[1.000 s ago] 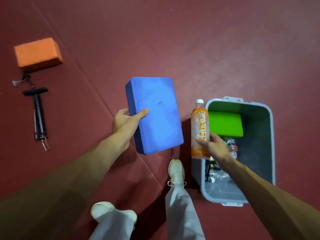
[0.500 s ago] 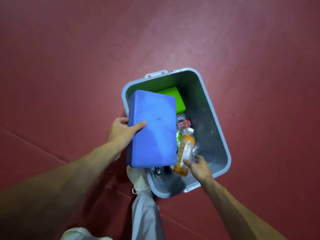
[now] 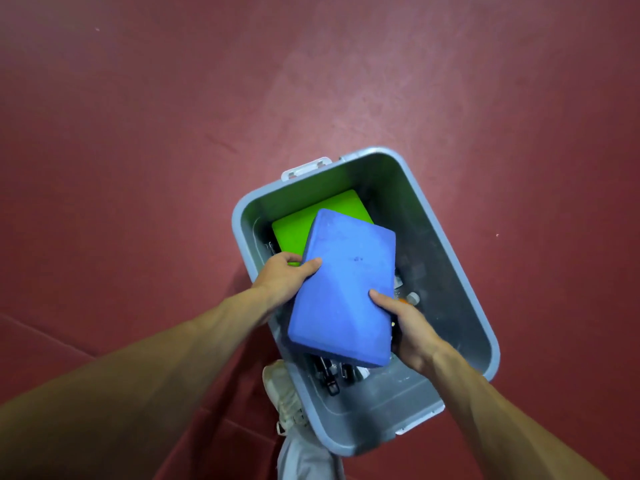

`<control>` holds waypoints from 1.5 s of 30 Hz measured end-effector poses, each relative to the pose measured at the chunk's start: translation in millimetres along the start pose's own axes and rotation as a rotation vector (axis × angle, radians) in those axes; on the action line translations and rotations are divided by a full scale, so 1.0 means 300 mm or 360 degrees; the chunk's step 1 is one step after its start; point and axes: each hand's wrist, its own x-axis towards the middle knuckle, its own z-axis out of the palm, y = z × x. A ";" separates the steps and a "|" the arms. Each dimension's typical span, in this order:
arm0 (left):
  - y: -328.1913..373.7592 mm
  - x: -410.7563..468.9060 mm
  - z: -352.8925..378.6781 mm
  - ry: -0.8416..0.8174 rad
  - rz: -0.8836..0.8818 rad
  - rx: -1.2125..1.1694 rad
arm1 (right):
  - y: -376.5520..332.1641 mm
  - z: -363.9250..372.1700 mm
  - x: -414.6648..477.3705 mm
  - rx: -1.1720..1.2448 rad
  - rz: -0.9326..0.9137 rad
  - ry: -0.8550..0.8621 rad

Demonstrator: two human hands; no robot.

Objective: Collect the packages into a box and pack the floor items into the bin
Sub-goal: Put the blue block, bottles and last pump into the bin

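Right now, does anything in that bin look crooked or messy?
Yes. The blue block, held by the left hand and right hand, sits skewed over the bin, partly covering the green block. Under it lies a loose jumble, including a bottle cap.

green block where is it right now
In the head view the green foam block lies inside the grey bin, in its far left corner, partly covered by the blue foam block held in both hands.

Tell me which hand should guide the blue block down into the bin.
Left, probably. The left hand grips the blue block near its far end; the right hand only holds its near corner.
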 end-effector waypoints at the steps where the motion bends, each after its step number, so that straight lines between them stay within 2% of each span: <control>1: 0.010 0.012 -0.004 0.0013 0.0014 -0.0024 | -0.012 0.003 0.020 0.0005 0.0005 0.0041; 8: 0.047 0.082 -0.130 0.0328 0.0195 -0.0089 | -0.123 0.147 0.184 0.0269 -0.0180 0.0286; 11: 0.036 0.085 -0.208 0.0324 0.0155 -0.0097 | -0.176 0.240 0.251 0.0262 -0.0166 0.0239; 13: 0.018 0.070 -0.250 0.0324 0.0128 -0.0110 | -0.179 0.287 0.278 0.0073 -0.0083 0.0248; 17: -0.011 0.005 -0.313 0.0385 0.0094 -0.0192 | -0.168 0.331 0.257 -0.0281 -0.0027 0.0509; 22: -0.043 -0.141 -0.460 0.0420 0.0050 -0.0451 | -0.218 0.460 0.147 -0.0824 -0.0210 0.0570; 28: -0.276 -0.372 -0.728 0.0667 0.0042 -0.0699 | -0.178 0.883 -0.004 -0.1329 -0.0531 0.0228; 31: -0.516 -0.530 -0.856 0.0841 0.0010 -0.0833 | -0.033 1.152 -0.130 -0.1425 -0.0642 0.0018; 35: -0.917 -0.805 -1.002 0.1068 -0.0050 -0.1063 | 0.292 1.477 -0.357 -0.1590 -0.0725 -0.0282; 41: -1.669 -1.342 -1.151 0.1415 -0.0166 -0.1367 | 0.998 1.909 -0.731 -0.1971 -0.0738 -0.0736; 45: -2.189 -1.690 -1.162 0.1651 -0.0315 -0.1660 | 1.520 2.096 -0.934 -0.2255 -0.0682 -0.0938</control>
